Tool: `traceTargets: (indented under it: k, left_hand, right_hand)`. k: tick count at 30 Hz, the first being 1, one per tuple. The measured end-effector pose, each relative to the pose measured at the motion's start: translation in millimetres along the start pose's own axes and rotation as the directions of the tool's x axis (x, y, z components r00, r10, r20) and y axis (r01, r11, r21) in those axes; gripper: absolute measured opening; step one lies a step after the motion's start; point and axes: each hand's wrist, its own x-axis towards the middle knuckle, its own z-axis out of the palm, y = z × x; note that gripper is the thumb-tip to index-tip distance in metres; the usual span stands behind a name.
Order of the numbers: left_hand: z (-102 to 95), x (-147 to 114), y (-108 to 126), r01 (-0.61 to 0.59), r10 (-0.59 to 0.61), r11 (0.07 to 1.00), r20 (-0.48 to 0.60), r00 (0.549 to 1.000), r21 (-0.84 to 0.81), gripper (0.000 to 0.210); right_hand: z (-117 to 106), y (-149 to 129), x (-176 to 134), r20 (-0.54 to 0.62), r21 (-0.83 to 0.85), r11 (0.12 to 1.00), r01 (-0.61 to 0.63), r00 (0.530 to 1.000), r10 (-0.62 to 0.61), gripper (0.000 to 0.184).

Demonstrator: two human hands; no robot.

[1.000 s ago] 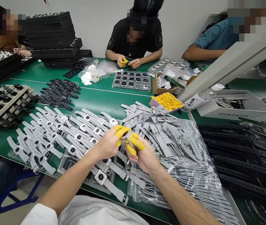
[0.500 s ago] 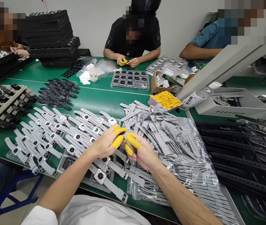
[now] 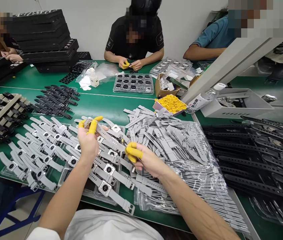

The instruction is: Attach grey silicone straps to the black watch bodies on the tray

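Note:
A smartwatch with a grey strap (image 3: 110, 139) is stretched between my two hands above the watches on the table. My left hand (image 3: 89, 136), with yellow finger cots, grips the case end. My right hand (image 3: 141, 156), also in yellow finger cots, pinches the other end of the strap. Under and left of my hands lie several rows of smartwatches with grey straps (image 3: 105, 187) on clear plastic trays, many with their sensor backs up. Right of my right hand is a heap of loose grey watch straps (image 3: 166, 140), partly on clear plastic bags of more straps (image 3: 193, 190).
A box of yellow finger cots (image 3: 171, 104) and a lying water bottle (image 3: 203, 98) stand behind the strap heap. Black straps (image 3: 251, 160) lie at right, black-strapped watches (image 3: 56, 100) at left. A slanted white post (image 3: 226, 56) crosses the right. Co-workers sit across the table.
My hands, close together before, are now apart. My left hand has moved left and up with the watch's case end, and the strap is drawn out between them.

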Motion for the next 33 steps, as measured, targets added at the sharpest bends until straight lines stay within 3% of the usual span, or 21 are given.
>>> traceTargets:
  k: [2, 4, 6, 8, 10, 12, 19, 26, 33]
  left_hand:
    - [-0.5, -0.8, -3.3, 0.053, -0.058, 0.996, 0.082, 0.995, 0.072, 0.033]
    - [2.8, -9.3, -9.7, 0.078, -0.140, 0.974, 0.293, 0.946, 0.213, 0.026]
    - [7.3, -20.4, -16.3, -0.060, -0.132, 0.937, 0.508, 0.851, 0.343, 0.027]
    - [10.1, -28.7, -20.4, -0.300, -0.029, 0.879, 0.671, 0.741, 0.370, 0.040]
    - [10.5, -31.9, -21.2, -0.472, 0.053, 0.815, 0.767, 0.640, 0.337, 0.055]
    - [9.3, -31.5, -19.9, -0.531, 0.074, 0.785, 0.803, 0.591, 0.319, 0.060]
    - [10.0, -33.2, -20.2, -0.571, 0.127, 0.754, 0.781, 0.611, 0.324, 0.055]
    - [12.5, -37.9, -21.4, -0.561, 0.089, 0.741, 0.774, 0.627, 0.369, 0.056]
    - [9.2, -34.8, -11.2, -0.577, 0.028, 0.723, 0.818, 0.575, 0.381, 0.046]
  right_hand:
    - [0.9, 1.7, 1.5, -0.084, -0.007, 0.993, 0.120, 0.989, -0.120, 0.044]
    - [3.0, 4.5, 2.1, -0.115, -0.011, 0.975, 0.221, 0.968, -0.221, 0.043]
    - [5.3, 7.3, 1.8, -0.081, 0.000, 0.966, 0.257, 0.963, -0.256, 0.041]
    - [6.6, 9.7, 1.1, -0.039, 0.024, 0.968, 0.250, 0.968, -0.249, 0.039]
    - [6.9, 11.1, 0.8, -0.020, 0.054, 0.971, 0.232, 0.973, -0.231, 0.036]
    - [6.8, 11.2, 0.9, -0.030, 0.102, 0.968, 0.231, 0.973, -0.229, 0.034]
    - [11.6, 4.9, 0.9, -0.073, 0.274, 0.940, 0.205, 0.979, -0.192, 0.035]
    - [13.8, 6.3, -0.4, -0.123, 0.298, 0.920, 0.255, 0.966, -0.228, 0.035]
    - [13.2, 2.0, -1.2, -0.142, 0.326, 0.921, 0.213, 0.974, -0.175, 0.036]
